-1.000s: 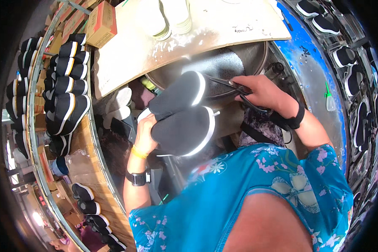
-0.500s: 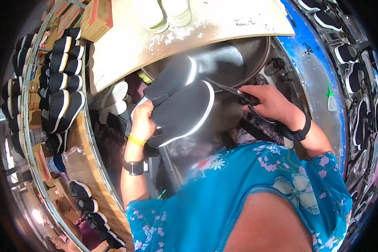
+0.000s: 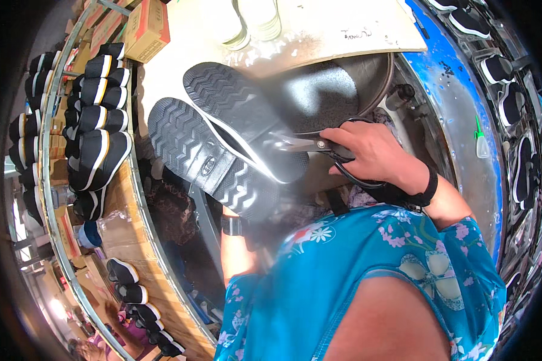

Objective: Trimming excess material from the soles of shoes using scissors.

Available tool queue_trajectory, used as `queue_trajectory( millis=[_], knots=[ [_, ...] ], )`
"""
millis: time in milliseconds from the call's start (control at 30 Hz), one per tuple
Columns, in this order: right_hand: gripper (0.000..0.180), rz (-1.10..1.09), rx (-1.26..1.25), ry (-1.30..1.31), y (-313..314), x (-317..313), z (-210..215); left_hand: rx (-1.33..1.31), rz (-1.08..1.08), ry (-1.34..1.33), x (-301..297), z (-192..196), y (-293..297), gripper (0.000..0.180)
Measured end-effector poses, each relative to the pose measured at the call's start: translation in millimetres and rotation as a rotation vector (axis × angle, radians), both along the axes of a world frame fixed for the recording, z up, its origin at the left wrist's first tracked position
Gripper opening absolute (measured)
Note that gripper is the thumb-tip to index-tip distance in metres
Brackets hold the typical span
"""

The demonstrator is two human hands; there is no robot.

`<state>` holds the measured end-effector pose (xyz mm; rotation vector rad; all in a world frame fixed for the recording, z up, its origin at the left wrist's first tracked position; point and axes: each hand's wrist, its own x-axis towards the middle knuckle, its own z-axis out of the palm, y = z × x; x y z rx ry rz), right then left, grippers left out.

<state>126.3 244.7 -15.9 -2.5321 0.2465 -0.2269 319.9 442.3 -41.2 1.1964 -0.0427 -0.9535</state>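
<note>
A pair of black shoes with white edging, the near shoe (image 3: 177, 129) and the far shoe (image 3: 220, 90), is held up with the zigzag-grooved black soles showing. Beneath them, my left hand (image 3: 229, 212) grips the pair; its fingers are hidden by the shoes. My right hand (image 3: 373, 150) is closed around black-handled scissors (image 3: 321, 145). The scissors' blades point left and overlap the heel area of the shoes; blur there hides whether they touch.
Behind the shoes are a dark round basin (image 3: 386, 81) and a pale board (image 3: 319, 45) with light shoes on it. A shelf with black shoes (image 3: 93, 90) runs along the left. To the right, a blue-edged metal table (image 3: 457, 120) carries a small green-tipped bottle (image 3: 480, 141).
The pair of shoes has turned over from uppers to soles and moved left. My left hand has gone underneath. The scissors have swung down, their blades now across the shoes.
</note>
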Motion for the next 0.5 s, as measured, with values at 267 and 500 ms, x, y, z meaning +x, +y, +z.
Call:
queue_trajectory(
  millis=[267,500],
  knots=[
    [0.046,-0.029,0.051,0.023,4,-4,-27,-0.031,0.004,-0.109,0,-9,-12,0.023],
    [0.049,0.026,0.108,-0.017,4,-2,9,-0.041,0.030,-0.189,-13,-16,-4,0.022]
  ],
)
